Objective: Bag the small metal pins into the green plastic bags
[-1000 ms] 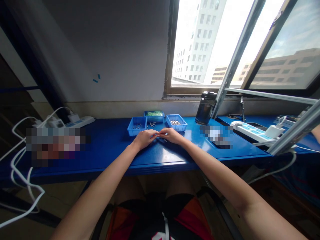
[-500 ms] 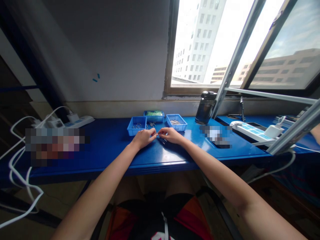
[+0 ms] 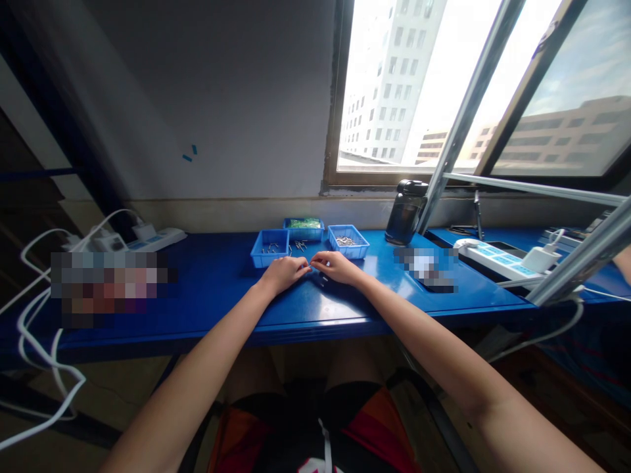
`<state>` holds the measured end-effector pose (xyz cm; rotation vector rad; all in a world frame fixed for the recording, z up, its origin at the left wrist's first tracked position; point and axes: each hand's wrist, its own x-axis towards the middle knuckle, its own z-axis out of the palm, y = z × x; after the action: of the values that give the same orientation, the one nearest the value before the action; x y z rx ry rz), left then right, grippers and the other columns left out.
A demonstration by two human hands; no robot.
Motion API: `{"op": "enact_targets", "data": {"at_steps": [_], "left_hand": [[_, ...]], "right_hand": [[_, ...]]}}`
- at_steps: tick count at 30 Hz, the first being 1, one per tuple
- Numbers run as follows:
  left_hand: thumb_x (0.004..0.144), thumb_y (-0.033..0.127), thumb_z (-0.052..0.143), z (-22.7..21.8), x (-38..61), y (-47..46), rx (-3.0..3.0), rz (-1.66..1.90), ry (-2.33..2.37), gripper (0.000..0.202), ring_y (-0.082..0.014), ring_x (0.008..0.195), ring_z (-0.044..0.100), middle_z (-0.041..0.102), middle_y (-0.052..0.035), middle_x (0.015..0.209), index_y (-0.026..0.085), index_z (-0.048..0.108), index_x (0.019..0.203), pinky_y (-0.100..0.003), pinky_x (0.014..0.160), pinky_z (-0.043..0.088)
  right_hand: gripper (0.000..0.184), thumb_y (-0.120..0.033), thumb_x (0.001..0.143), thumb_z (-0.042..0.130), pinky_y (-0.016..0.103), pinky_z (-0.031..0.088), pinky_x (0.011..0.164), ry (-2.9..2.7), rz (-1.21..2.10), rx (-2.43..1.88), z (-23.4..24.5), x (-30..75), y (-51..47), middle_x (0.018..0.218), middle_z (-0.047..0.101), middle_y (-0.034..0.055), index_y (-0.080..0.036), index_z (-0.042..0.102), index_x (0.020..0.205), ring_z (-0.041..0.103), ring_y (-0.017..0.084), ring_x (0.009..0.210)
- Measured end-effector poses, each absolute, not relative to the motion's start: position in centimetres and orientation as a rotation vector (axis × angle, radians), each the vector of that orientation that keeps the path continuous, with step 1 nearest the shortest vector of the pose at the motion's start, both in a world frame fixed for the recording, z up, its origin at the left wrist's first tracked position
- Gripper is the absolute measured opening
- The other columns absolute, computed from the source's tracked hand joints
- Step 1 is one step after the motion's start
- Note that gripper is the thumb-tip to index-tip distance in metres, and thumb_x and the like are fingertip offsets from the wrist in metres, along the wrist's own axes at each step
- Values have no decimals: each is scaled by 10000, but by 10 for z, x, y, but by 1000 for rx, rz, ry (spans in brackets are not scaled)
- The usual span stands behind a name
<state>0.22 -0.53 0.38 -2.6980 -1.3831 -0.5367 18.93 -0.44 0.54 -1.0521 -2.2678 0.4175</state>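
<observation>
Over the blue table, my left hand [image 3: 284,272] and my right hand [image 3: 336,266] meet fingertip to fingertip. The fingers of both are pinched together; whatever lies between them is too small and too covered to name. Just below my right hand, small metal pieces [image 3: 324,281] lie on the tabletop. Behind my hands is a loose group of screw-like metal pieces [image 3: 300,245]. A blue bin [image 3: 255,252] at the left has a few similar pieces in it. Another blue bin [image 3: 363,249], at the right, contains many small metal parts.
A third blue bin [image 3: 290,234] with green packets stands at the back. To the right are a dark bottle [image 3: 407,213], a blurred-out item [image 3: 428,269], a power strip [image 3: 507,261] and a metal frame post [image 3: 473,98]. White cables [image 3: 37,355] hang at the left.
My hands stay in nearly the same place. The fingertips have shifted slightly, and the right fingers look a little more curled toward the left ones.
</observation>
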Motion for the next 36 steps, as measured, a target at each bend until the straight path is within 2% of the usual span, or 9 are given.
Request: {"op": "enact_targets", "data": {"at_steps": [12, 21, 29, 36], "left_hand": [[847, 441, 433, 1, 0, -4, -2712, -562, -1378, 294, -201, 727, 620, 669, -35, 769, 224, 625, 895, -251, 615, 423], [840, 377, 420, 5, 0, -7, -2672, -544, -1423, 262, -205, 699, 614, 656, -51, 760, 205, 615, 872, -263, 607, 423], [851, 395, 418, 6, 0, -7, -2665, -537, -1443, 269, -216, 731, 620, 661, -63, 786, 204, 604, 887, -266, 613, 426], [865, 415, 384, 6, 1, -8, -2623, -537, -1467, 308, -225, 746, 624, 670, -71, 798, 201, 606, 880, -267, 605, 423]], "right_hand": [[174, -194, 820, 502, 194, 389, 631, -2313, 364, -1065, 6, 189, -5, 765, 656, 42, -125, 657, 853, 557, 104, 674], [164, -233, 817, 522, 199, 396, 626, -2261, 335, -1118, 5, 194, -1, 769, 659, 42, -137, 650, 854, 557, 107, 667], [131, -203, 783, 550, 195, 394, 616, -2314, 341, -1148, 6, 193, -3, 736, 639, 29, -139, 650, 841, 541, 101, 645], [187, -256, 825, 513, 193, 368, 590, -2295, 329, -1159, 6, 193, -3, 717, 641, 37, -132, 651, 845, 531, 100, 625]]}}
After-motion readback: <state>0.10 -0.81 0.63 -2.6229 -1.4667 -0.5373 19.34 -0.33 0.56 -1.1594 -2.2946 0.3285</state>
